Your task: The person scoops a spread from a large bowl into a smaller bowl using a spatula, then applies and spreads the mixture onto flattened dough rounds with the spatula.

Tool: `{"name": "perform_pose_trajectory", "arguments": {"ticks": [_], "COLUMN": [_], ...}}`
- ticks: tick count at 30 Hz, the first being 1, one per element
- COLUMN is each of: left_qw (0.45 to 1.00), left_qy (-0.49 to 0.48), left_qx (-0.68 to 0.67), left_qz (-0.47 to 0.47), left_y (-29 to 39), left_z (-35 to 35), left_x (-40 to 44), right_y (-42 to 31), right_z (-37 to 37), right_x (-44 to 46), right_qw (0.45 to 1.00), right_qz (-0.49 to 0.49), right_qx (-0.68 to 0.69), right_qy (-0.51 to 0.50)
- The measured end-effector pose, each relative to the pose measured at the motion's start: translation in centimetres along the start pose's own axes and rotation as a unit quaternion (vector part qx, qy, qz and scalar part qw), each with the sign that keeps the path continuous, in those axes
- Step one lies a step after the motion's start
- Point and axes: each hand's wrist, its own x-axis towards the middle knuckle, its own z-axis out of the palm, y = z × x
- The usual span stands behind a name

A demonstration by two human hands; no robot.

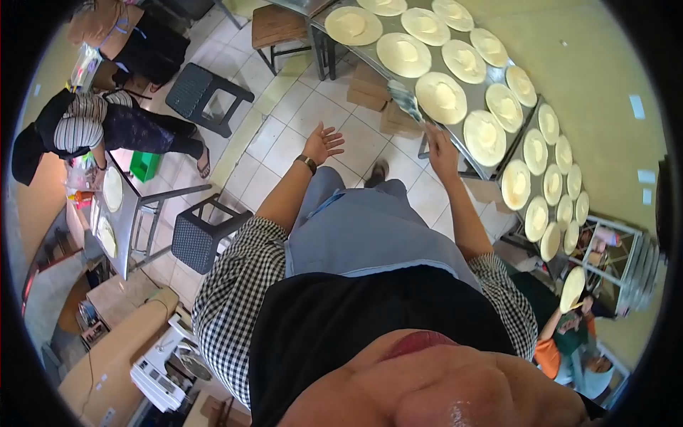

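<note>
Low over the tiled floor, my left hand (324,144) is held out with its fingers apart and nothing in it. My right hand (442,151) is at the near edge of a metal table (370,51), its fingers closed round the lower end of a spatula-like tool (404,99) with a pale, smeared blade. Just beyond that hand lies a round flat dough sheet (441,98) with a lighter patch of filling or cream in its middle. Several similar rounds cover this table and the one beside it.
Black stools (203,92) stand at left, near a small table (126,213) with two rounds and a person (78,124) bending over it. Cardboard boxes (368,87) sit under the metal table. At lower right another person (569,334) holds a round.
</note>
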Motion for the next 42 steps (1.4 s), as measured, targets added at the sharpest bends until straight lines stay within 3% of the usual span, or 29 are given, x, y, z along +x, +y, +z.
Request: {"name": "perform_pose_trajectory", "arguments": {"ticks": [3,8,13,20,24,29,31,34,36,41,42], "left_qw": [0.996,0.990,0.989,0.984,0.984,0.982,0.982,0.983,0.985,0.967,0.968], "left_qy": [-0.007,0.028,0.064,0.114,0.116,0.085,0.066,0.045,0.043,0.039,0.031], "left_qx": [-0.084,-0.122,-0.120,-0.121,-0.121,-0.163,-0.172,-0.174,-0.166,-0.253,-0.248], "left_qz": [-0.012,0.056,0.063,0.065,0.057,0.047,0.041,0.021,0.006,-0.012,-0.018], "left_y": [1.4,4.8,9.3,14.1,15.8,17.3,17.7,18.3,18.7,20.6,20.7], "left_z": [-0.1,0.9,4.5,8.4,9.1,9.6,9.7,9.6,9.4,7.9,8.0], "left_x": [0.0,3.1,7.3,14.1,15.9,17.0,17.1,17.5,17.5,19.2,19.8], "right_y": [2.6,6.5,10.7,12.2,11.8,12.8,10.0,7.3,5.6,4.2,3.9], "right_z": [1.7,3.8,6.6,12.6,16.3,16.8,14.7,14.2,14.1,15.5,15.8], "right_x": [7.7,19.3,29.5,38.7,41.1,37.2,32.7,27.5,26.3,26.8,26.4], "right_qw": [0.994,0.978,0.915,0.860,0.881,0.957,0.964,0.983,0.907,0.921,0.895], "right_qz": [-0.079,-0.161,-0.319,-0.395,-0.379,-0.172,-0.055,-0.034,0.187,0.260,0.311], "right_qx": [-0.054,-0.059,-0.111,-0.125,-0.100,-0.099,-0.070,0.035,0.262,0.257,0.287], "right_qy": [-0.044,-0.116,-0.219,-0.299,-0.264,-0.213,-0.249,-0.180,-0.270,-0.133,-0.143]}}
